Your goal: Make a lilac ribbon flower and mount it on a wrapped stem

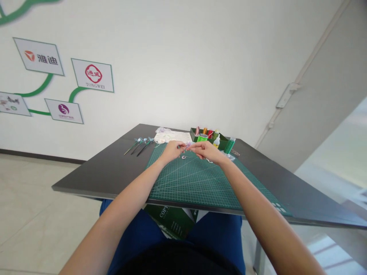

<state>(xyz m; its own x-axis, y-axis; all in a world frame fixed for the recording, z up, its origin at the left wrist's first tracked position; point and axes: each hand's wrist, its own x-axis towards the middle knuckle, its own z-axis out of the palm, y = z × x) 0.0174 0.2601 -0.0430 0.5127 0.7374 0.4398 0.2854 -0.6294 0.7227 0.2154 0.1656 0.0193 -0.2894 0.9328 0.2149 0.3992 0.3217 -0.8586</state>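
Observation:
Over the far part of a green cutting mat (197, 179), my two hands meet around a small pale purple piece (189, 145), too small to make out exactly. My left hand (173, 150) pinches it from the left, thumb and fingertips together. From the right, my right hand (208, 150) reaches it with its index finger stretched forward and the other fingers curled; its fingertips close at the piece. A small pinkish ring-shaped bit (184, 157) lies on the mat just below my hands. A bit of white cord (209, 160) shows under my right hand.
Several thin hairpin-like sticks with bluish ornaments (141, 145) lie on the left of the dark table (109, 168). White material (174, 136) lies at the back. Behind my right hand are a green box (222, 138) of thread spools, a small bottle (216, 141) and a green tube (229, 145).

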